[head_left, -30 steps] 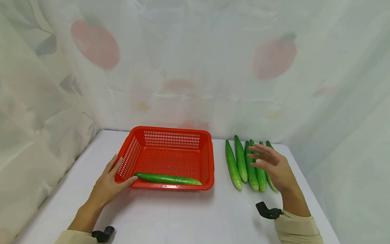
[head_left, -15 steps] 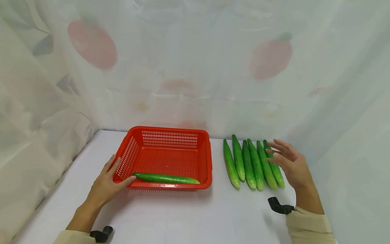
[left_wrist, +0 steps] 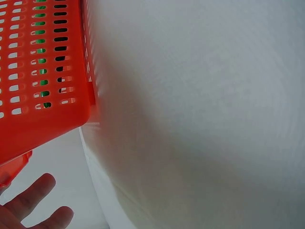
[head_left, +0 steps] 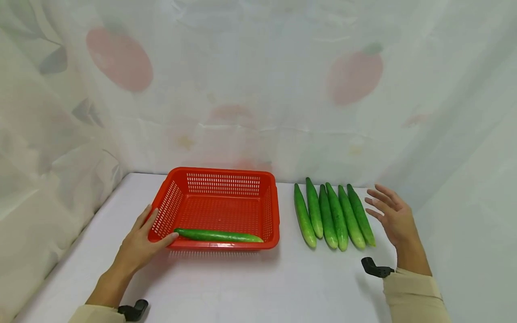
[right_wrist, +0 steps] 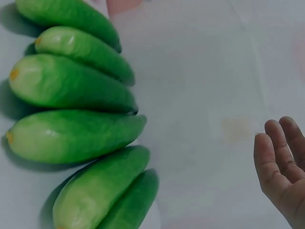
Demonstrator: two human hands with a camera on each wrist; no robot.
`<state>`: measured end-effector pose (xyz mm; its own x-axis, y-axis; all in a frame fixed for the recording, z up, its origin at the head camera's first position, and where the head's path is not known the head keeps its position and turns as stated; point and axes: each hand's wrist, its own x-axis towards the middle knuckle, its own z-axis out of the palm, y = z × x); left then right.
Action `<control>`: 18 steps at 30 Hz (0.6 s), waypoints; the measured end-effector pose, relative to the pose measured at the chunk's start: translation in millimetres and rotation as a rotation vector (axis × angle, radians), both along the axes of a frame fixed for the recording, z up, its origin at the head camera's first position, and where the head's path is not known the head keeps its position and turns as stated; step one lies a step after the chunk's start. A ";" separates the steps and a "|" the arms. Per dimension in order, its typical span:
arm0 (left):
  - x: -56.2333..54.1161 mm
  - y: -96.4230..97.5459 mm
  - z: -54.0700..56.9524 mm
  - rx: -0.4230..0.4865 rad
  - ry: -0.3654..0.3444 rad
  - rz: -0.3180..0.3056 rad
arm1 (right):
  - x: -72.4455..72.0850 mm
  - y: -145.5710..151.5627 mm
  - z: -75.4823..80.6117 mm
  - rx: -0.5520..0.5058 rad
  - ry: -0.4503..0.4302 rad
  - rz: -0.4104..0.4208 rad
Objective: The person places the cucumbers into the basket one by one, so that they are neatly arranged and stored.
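Observation:
A red plastic basket [head_left: 230,245] with slotted walls stands on the table, and one cucumber [head_left: 220,235] lies along its near side. My left hand [head_left: 135,251] rests at the basket's near left corner, fingers spread and straight along the outside, thumb at the rim. In the left wrist view those fingers [left_wrist: 32,194] reach past the basket wall. Several cucumbers [head_left: 338,220] lie side by side on the table, paler ends toward me. To the right of this row my right hand [head_left: 397,220] hovers with loosely bent fingers, holding nothing.
The white table [head_left: 242,291] backs onto a pale hanging sheet [head_left: 258,89] with faded fruit prints, which also rises at both sides. A black wrist mount [head_left: 375,268] sits at the right sleeve, another mount [head_left: 133,310] at the left.
My right hand has moved to the right, off from over the cucumber row, so the whole row now shows. My left hand stays at the basket's corner. The view has shifted slightly.

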<state>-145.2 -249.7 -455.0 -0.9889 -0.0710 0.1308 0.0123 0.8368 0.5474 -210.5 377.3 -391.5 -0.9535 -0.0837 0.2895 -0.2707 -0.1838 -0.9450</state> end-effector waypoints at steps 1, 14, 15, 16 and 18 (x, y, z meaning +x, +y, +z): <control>-0.2 -0.3 -0.3 -0.001 0.001 0.002 | -1.7 2.1 -2.6 0.003 -0.013 -0.009; -0.6 -1.0 -1.3 -0.002 0.000 0.002 | -15.9 35.3 -36.0 0.000 -0.170 -0.050; -0.6 -0.9 -0.9 -0.001 -0.002 0.002 | -17.2 37.1 -38.3 0.005 -0.179 -0.054; -0.7 -0.8 -0.7 0.001 -0.004 0.003 | -18.7 38.9 -40.5 0.014 -0.188 -0.058; -0.6 -0.8 0.1 0.001 -0.007 0.003 | -22.4 42.2 -44.4 0.028 -0.206 -0.065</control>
